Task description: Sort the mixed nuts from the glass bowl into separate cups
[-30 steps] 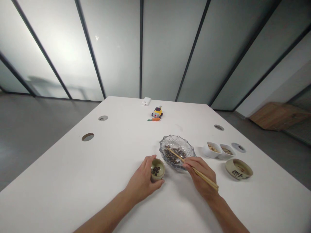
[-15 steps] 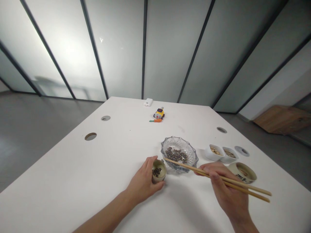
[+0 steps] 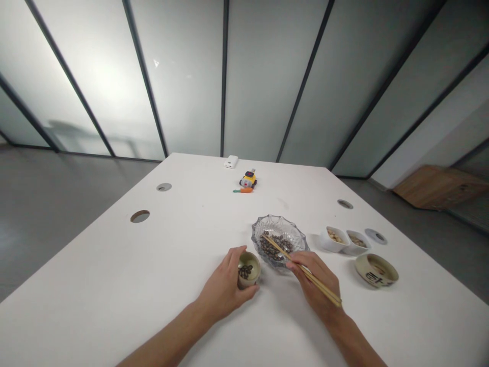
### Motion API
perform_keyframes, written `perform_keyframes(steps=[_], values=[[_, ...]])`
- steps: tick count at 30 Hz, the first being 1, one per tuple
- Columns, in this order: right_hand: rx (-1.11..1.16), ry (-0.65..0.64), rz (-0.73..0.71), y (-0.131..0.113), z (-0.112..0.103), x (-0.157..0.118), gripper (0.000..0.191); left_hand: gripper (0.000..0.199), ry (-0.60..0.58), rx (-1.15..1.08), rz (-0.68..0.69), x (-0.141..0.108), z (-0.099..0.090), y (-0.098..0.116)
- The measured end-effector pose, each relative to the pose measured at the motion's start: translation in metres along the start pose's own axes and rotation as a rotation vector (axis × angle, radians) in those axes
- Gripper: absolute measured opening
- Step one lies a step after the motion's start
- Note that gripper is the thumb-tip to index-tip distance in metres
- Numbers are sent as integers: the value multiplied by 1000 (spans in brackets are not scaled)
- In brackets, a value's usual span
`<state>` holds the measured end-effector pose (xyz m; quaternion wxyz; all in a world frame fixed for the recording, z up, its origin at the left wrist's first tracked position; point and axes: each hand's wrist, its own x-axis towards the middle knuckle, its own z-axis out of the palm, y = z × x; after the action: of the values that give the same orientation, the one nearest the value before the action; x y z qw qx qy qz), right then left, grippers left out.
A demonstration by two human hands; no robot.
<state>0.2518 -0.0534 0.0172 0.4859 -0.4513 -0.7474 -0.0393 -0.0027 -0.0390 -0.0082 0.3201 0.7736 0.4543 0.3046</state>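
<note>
My left hand (image 3: 224, 280) is wrapped round a small pale green cup (image 3: 253, 260) on the table, left of the glass bowl. Several dark brown beans (image 3: 245, 271) lie at the bottom of the cup. In my right hand (image 3: 318, 283) is a pair of wooden chopsticks (image 3: 284, 252), their tips pointing left into the clear scalloped glass bowl (image 3: 296, 235). Dark beans (image 3: 273, 246) cover the bowl's bottom, and the tips are among or just over them. Whether a bean is between the tips, I cannot tell.
On the right stand two white dishes (image 3: 336, 246) with pale pieces inside and a cream bowl (image 3: 370, 275) with black writing. Farther back are a toy car (image 3: 248, 178), an orange-handled toy screwdriver (image 3: 245, 190) and a white box-like device (image 3: 231, 161). Round holes (image 3: 140, 216) pierce the white table (image 3: 183, 229).
My right hand has moved left, swinging the chopsticks so their tips went from the bowl's near rim to inside it. My left hand stays on the cup. The cream bowl is now uncovered.
</note>
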Motion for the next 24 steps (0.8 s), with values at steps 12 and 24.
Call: perform_keyframes(steps=[12, 24], values=[[1, -20, -98, 1, 3, -3, 6, 81, 7, 3, 13, 0, 0, 0], [-4, -72, -100, 0, 3, -2, 6, 81, 11, 6, 2, -1, -2, 2]])
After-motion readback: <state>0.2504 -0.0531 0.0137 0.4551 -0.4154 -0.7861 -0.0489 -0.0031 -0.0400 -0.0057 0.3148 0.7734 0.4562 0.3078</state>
